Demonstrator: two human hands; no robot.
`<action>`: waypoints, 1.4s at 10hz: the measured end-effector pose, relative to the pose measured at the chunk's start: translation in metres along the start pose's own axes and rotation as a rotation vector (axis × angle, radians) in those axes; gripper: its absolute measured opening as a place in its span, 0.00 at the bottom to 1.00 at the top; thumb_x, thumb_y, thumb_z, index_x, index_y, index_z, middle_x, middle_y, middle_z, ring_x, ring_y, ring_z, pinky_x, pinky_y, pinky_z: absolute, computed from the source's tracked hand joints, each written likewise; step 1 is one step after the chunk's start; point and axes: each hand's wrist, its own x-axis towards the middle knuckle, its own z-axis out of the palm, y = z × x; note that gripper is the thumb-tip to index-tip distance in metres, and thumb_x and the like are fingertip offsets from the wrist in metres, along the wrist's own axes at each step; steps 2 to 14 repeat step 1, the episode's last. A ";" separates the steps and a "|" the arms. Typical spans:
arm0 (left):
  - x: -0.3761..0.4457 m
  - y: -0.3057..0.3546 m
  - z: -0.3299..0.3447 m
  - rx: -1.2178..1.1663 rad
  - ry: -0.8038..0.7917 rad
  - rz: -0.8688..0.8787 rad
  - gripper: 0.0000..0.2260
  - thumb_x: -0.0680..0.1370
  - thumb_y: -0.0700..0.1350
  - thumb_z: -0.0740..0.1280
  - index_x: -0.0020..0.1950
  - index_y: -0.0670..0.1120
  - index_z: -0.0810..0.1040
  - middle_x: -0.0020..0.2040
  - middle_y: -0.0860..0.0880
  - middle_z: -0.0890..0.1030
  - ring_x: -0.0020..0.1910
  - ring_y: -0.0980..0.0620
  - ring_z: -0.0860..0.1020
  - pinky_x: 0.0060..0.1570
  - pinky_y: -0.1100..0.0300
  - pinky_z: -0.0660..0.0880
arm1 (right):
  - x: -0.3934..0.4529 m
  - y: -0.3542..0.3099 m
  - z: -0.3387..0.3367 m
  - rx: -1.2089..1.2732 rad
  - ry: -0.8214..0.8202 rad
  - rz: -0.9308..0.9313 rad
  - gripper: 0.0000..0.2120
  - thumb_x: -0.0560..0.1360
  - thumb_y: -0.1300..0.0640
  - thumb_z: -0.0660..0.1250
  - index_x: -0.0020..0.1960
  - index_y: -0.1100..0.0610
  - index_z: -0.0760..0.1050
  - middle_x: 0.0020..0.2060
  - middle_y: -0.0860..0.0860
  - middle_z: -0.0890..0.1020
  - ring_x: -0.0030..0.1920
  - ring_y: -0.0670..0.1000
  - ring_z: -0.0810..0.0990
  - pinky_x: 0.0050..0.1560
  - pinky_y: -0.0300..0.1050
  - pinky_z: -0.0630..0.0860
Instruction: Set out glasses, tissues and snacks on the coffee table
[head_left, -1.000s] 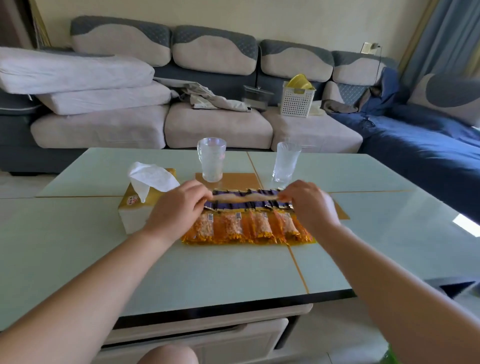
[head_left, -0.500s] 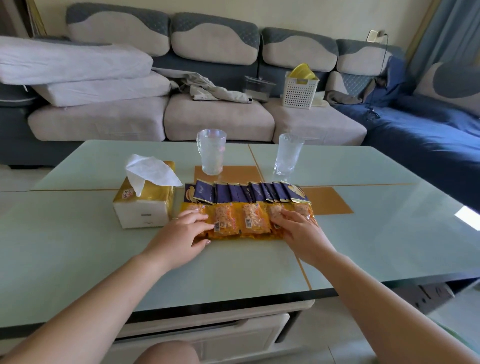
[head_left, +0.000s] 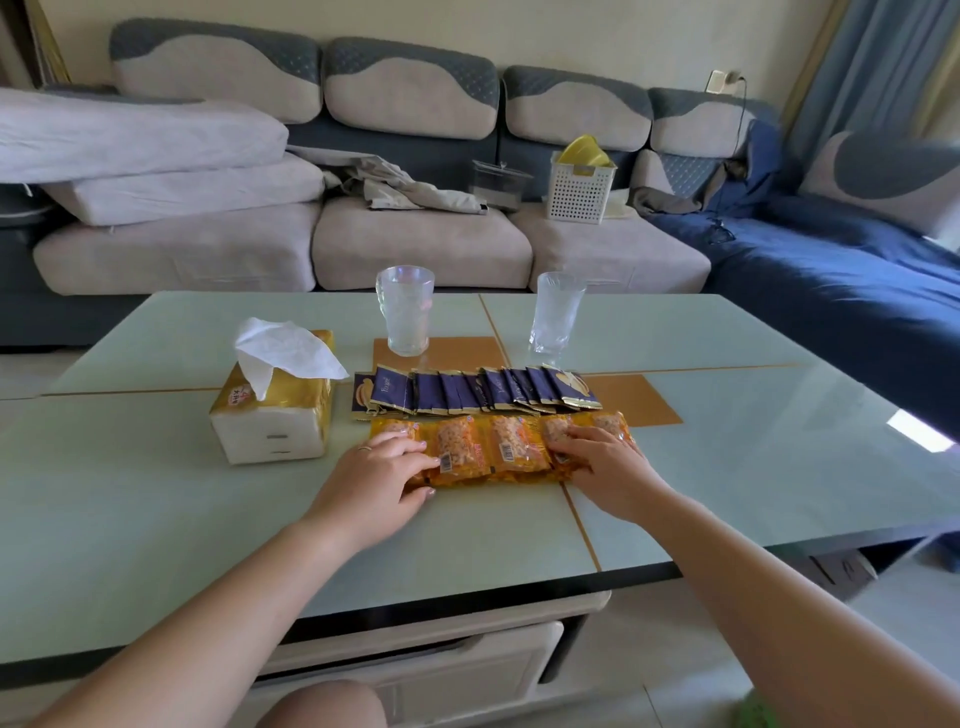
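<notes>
I am squaring up the orange packets (head_left: 498, 449) near the front middle of the table (head_left: 779, 467), with my left hand (head_left: 376, 478) pressing the row's left end, fingers laid fairly straight and thumb at its front edge, and my right hand (head_left: 605, 467) resting flat-fingered on the right end; neither is clenching or lifting anything. The risk I am judging: the film is slick and the glass-smooth top is glossy, so pushing too hard could be buckling the row, sliding it into the blue sachets (head_left: 472, 392) just behind and fanning those toward the 2 glasses (head_left: 405, 312). Those tumblers are tall, clear and ribbed, so a nudge could be tipping them. The tissue pack (head_left: 272, 415) is sitting left, soft, boxy, a crumpled sheet sticking up.
</notes>
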 end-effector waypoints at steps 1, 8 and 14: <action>0.012 0.008 -0.017 0.088 -0.032 -0.033 0.17 0.77 0.58 0.62 0.64 0.56 0.75 0.67 0.55 0.74 0.69 0.53 0.67 0.69 0.49 0.61 | 0.000 -0.012 -0.024 -0.054 -0.075 0.013 0.24 0.75 0.51 0.60 0.70 0.38 0.63 0.73 0.44 0.62 0.74 0.51 0.55 0.72 0.63 0.50; 0.012 0.008 -0.017 0.088 -0.032 -0.033 0.17 0.77 0.58 0.62 0.64 0.56 0.75 0.67 0.55 0.74 0.69 0.53 0.67 0.69 0.49 0.61 | 0.000 -0.012 -0.024 -0.054 -0.075 0.013 0.24 0.75 0.51 0.60 0.70 0.38 0.63 0.73 0.44 0.62 0.74 0.51 0.55 0.72 0.63 0.50; 0.012 0.008 -0.017 0.088 -0.032 -0.033 0.17 0.77 0.58 0.62 0.64 0.56 0.75 0.67 0.55 0.74 0.69 0.53 0.67 0.69 0.49 0.61 | 0.000 -0.012 -0.024 -0.054 -0.075 0.013 0.24 0.75 0.51 0.60 0.70 0.38 0.63 0.73 0.44 0.62 0.74 0.51 0.55 0.72 0.63 0.50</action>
